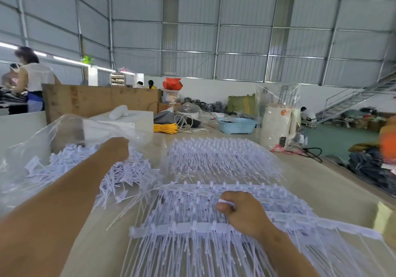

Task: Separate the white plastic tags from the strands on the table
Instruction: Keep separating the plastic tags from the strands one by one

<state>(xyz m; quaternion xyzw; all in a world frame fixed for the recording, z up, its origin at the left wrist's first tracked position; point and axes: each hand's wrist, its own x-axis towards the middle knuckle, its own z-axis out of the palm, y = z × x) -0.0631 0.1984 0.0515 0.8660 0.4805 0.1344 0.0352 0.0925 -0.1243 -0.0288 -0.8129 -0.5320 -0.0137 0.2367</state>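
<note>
Racks of white plastic tags on strands (192, 229) lie spread over the table in front of me. My right hand (240, 210) rests on the near rack with fingers curled, pinching a white tag piece (226, 202) at the thumb. My left hand (116, 148) reaches out over a heap of loose separated tags (120, 176) lying on a clear plastic bag (42, 139); its fingers curl downward and I cannot see whether they hold anything. A second stack of tag racks (222, 158) sits farther back.
Behind the tags stand a blue basket (236, 125), a yellow cord coil (165, 128), a white box (128, 120) and a white cylinder in a clear bag (276, 126). The table edge (342, 174) runs along the right. People work at the far left (32, 77).
</note>
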